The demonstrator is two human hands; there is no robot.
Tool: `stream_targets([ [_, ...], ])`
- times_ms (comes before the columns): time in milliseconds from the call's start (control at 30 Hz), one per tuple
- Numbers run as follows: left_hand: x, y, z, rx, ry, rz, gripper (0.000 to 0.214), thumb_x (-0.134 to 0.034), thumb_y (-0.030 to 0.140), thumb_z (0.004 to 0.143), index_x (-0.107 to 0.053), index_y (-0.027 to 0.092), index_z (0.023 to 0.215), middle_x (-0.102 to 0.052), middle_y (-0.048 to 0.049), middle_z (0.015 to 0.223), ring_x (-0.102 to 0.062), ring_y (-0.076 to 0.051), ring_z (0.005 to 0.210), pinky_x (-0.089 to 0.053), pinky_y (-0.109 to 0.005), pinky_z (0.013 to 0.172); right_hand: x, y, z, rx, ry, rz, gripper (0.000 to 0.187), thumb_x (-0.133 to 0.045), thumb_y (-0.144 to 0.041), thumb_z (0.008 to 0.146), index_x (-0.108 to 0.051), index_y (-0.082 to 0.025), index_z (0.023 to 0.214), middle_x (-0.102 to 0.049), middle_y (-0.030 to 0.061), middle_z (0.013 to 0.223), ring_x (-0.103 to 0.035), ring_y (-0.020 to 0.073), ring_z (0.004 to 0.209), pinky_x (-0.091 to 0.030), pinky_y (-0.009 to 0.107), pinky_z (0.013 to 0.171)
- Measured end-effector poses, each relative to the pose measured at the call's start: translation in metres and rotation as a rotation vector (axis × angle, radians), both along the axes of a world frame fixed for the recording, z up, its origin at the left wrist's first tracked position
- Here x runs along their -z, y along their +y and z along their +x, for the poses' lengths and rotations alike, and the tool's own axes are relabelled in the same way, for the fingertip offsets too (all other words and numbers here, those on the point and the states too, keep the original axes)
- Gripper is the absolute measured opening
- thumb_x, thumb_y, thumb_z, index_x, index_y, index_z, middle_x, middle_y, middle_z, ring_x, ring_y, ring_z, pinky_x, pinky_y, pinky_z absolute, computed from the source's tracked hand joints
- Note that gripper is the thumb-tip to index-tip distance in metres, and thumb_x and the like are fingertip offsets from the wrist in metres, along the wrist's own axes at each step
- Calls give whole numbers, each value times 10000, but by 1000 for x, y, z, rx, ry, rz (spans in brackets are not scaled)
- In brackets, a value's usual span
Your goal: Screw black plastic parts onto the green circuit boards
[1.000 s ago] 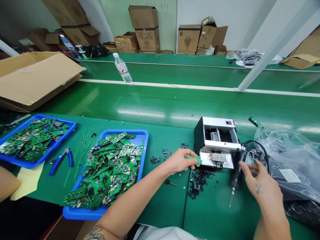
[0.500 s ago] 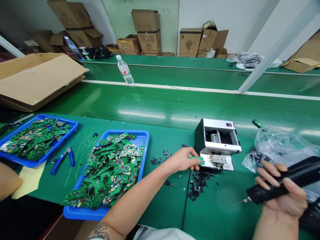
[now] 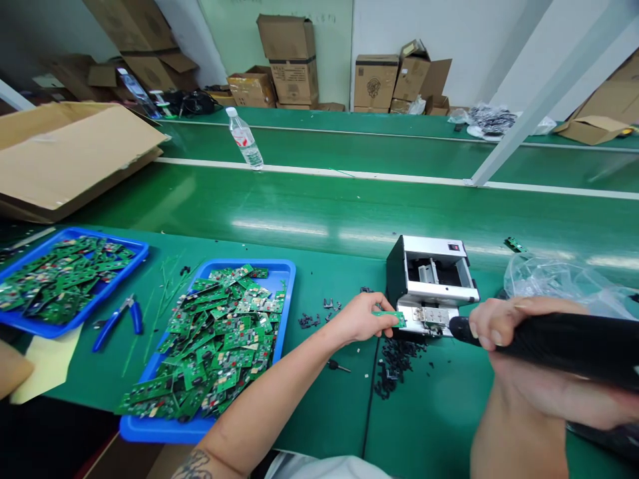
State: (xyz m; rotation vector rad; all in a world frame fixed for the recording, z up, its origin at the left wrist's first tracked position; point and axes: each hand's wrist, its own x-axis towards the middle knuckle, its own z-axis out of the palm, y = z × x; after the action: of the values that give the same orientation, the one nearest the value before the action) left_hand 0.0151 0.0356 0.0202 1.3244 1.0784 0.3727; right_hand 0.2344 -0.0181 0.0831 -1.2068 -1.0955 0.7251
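Green bench (image 3: 324, 412), blue trays (image 3: 291, 293) heaped with circuit boards (image 3: 232, 332), left grip (image 3: 362, 319) pinching another board (image 3: 399, 319), right grip (image 3: 542, 382) around black tool (image 3: 564, 342)

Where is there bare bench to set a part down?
Bare green mat lies between the black parts and the right forearm. Another patch, with only small specks, lies between the right blue tray and the machine, behind the loose clips. Crowded: that tray and the left tray, both heaped with boards, and right of the machine, where a plastic bag sits.
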Motion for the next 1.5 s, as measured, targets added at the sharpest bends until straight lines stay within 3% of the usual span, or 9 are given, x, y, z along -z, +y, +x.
stream_targets([
  [100, 0, 0, 0, 3, 10, 7, 249, -625, 380, 762, -576, 157, 860, -673, -24, 681, -488, -86, 507, -359, -198, 480, -2, 12, -16, -257, 167, 256, 769, -410, -920, 577, -692, -248, 823, -524, 17, 479, -498, 167, 399, -409, 333, 406],
  [233, 1, 1, 0, 6, 14, 2, 259, -626, 393, 758, -576, 160, 862, -673, -23, 684, -498, -89, 515, -363, -199, 490, 3, 21, -18, -393, 202, 332, 857, -339, -931, 608, -726, -222, 896, -555, 15, 498, -499, 169, 385, -391, 314, 354],
  [567, 6, 1, 1, -7, -10, -30, 269, -641, 404, 744, -569, 166, 845, -656, -15, 655, -499, -98, 530, -367, -207, 502, 6, 18, -21, -411, 234, 235, 879, -347, -952, 561, -714, -192, 806, -549, 9, 473, -471, 157, 357, -369, 310, 354],
  [767, 4, 0, 2, -14, -16, -42, 268, -650, 395, 734, -575, 162, 844, -649, -11, 632, -493, -98, 523, -368, -209, 507, 10, 16, -15, -522, 283, 224, 910, -375, -938, 573, -709, -185, 961, -567, 18, 505, -478, 161, 382, -373, 317, 371],
  [1033, 0, -2, 2, -15, -3, -29, 243, -634, 384, 750, -573, 165, 838, -650, -12, 631, -474, -94, 509, -342, -203, 483, -11, 40, -32, -610, 351, 246, 872, -390, -934, 568, -708, -211, 938, -564, 20, 507, -461, 158, 358, -354, 315, 359],
  [1200, 1, -2, 4, -35, -6, -67, 246, -650, 378, 742, -571, 167, 841, -644, -7, 621, -473, -93, 508, -355, -207, 498, -18, 45, -51, -563, 365, 226, 861, -331, -925, 620, -704, -204, 908, -570, 13, 482, -456, 145, 348, -363, 302, 364],
  [1500, 10, -2, 4, -47, -37, -64, 277, -660, 398, 736, -574, 163, 853, -645, -7, 622, -470, -85, 491, -368, -208, 503, -14, 45, -56, -533, 388, 196, 837, -345, -913, 633, -707, -203, 891, -576, 10, 482, -466, 142, 351, -389, 304, 380],
])
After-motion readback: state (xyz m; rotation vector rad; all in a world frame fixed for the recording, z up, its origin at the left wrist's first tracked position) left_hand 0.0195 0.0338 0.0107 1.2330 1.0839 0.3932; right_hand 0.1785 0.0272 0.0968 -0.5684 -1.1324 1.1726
